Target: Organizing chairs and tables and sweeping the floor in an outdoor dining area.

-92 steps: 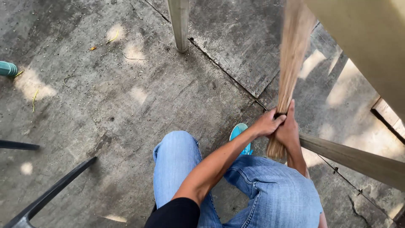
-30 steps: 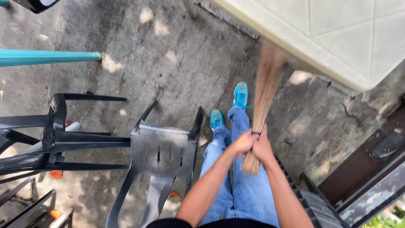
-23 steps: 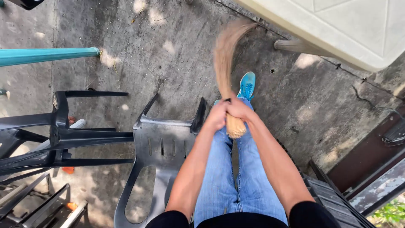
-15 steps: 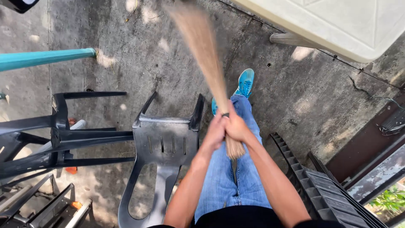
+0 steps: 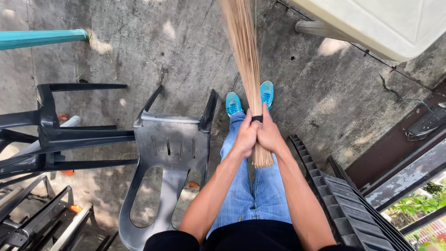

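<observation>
A stick broom [image 5: 244, 51] of thin tan bristles points away from me over the concrete floor [image 5: 153, 56]. Its bound end with a black band sits between both hands. My left hand [image 5: 245, 135] and my right hand [image 5: 269, 135] are wrapped side by side around that end, above my blue jeans. My two turquoise shoes [image 5: 251, 100] stand on the floor just beyond the hands. The bristle tips run out of the top of the view.
A dark plastic chair [image 5: 167, 153] lies tipped over at my left. More overturned dark chairs [image 5: 51, 139] are stacked further left. A pale table [image 5: 385, 23] stands at the top right, a teal pole [image 5: 42, 38] at the top left, a ribbed black crate [image 5: 353, 204] at my right.
The broom has swung from my right across to the left and back to straight ahead. My view turned from a bare floor corner to the overturned chairs.
</observation>
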